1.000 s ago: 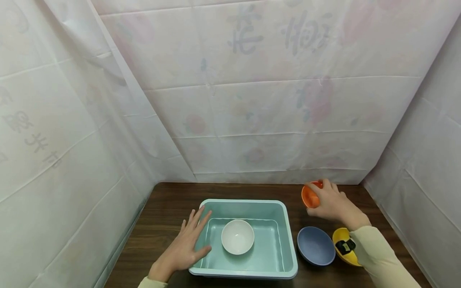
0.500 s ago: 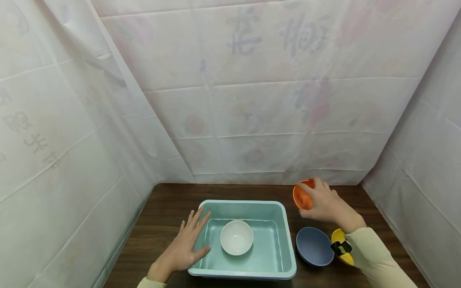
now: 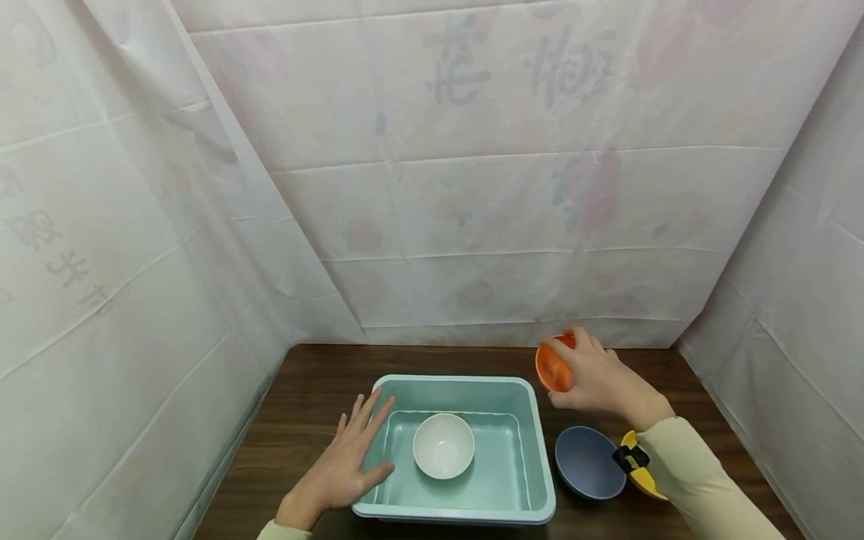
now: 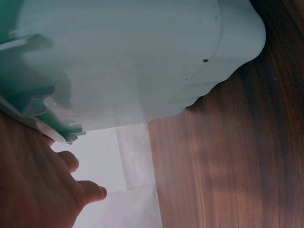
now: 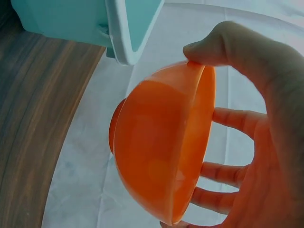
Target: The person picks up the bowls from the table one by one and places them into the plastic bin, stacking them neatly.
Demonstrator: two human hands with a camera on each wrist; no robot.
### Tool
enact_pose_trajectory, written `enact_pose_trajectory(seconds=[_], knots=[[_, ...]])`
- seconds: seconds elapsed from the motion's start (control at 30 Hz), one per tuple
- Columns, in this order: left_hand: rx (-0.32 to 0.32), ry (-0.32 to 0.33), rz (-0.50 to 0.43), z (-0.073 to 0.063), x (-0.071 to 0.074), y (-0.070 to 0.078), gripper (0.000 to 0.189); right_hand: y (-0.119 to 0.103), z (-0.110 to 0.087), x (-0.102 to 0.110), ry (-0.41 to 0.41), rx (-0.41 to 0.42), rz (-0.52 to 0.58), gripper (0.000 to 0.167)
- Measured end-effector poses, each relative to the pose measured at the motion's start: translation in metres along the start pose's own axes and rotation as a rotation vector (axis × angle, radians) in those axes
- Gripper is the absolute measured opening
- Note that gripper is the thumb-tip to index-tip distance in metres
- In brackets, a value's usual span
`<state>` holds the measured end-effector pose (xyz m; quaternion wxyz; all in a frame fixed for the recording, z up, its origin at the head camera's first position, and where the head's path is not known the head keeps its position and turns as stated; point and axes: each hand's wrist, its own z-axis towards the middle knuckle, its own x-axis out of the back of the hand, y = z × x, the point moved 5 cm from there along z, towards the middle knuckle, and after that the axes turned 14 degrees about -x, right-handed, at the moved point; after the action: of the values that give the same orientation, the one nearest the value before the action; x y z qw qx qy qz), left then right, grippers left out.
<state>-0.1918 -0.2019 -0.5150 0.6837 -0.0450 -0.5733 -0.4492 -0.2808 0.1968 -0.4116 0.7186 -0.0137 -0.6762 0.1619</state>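
An orange bowl (image 5: pixel 152 142) is in my right hand (image 3: pixel 601 375), gripped by its rim between thumb and fingers. It is tilted on its side, raised near the right far corner of a mint-green basin (image 3: pixel 545 480). Inside the basin stands a white bowl (image 3: pixel 444 445), upright. My left hand (image 3: pixel 344 457) rests on the basin's left rim with its fingers spread and straight. In the left wrist view, the basin's outer wall (image 4: pixel 142 61) fills the upper part, with the left hand (image 4: pixel 38 175) at its rim.
A blue bowl (image 3: pixel 590 462) stands right of the basin. Beside it is a yellow bowl (image 3: pixel 646 481), partly hidden by the right sleeve and a black wrist device (image 3: pixel 631 457). White printed sheets (image 3: pixel 472 187) hang around the dark wooden table (image 3: pixel 290 405).
My right hand has moved left with the orange bowl, closer to the basin. The left hand stays on the basin's rim.
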Motion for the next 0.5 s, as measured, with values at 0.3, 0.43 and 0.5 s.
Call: enact_pose_trajectory(seconds=[0.3, 0.43, 0.5], knots=[[-0.001, 0.001, 0.004, 0.0, 0.0, 0.001, 0.087, -0.014, 0.004, -0.003, -0.023, 0.054, -0.016, 0.077], [0.003, 0.002, 0.003, 0.0, 0.0, 0.001, 0.087, -0.022, 0.005, -0.003, -0.041, 0.086, -0.023, 0.078], [0.006, 0.002, 0.001, 0.0, 0.0, 0.0, 0.086, -0.026, 0.005, -0.003, -0.04, 0.099, -0.027, 0.078]])
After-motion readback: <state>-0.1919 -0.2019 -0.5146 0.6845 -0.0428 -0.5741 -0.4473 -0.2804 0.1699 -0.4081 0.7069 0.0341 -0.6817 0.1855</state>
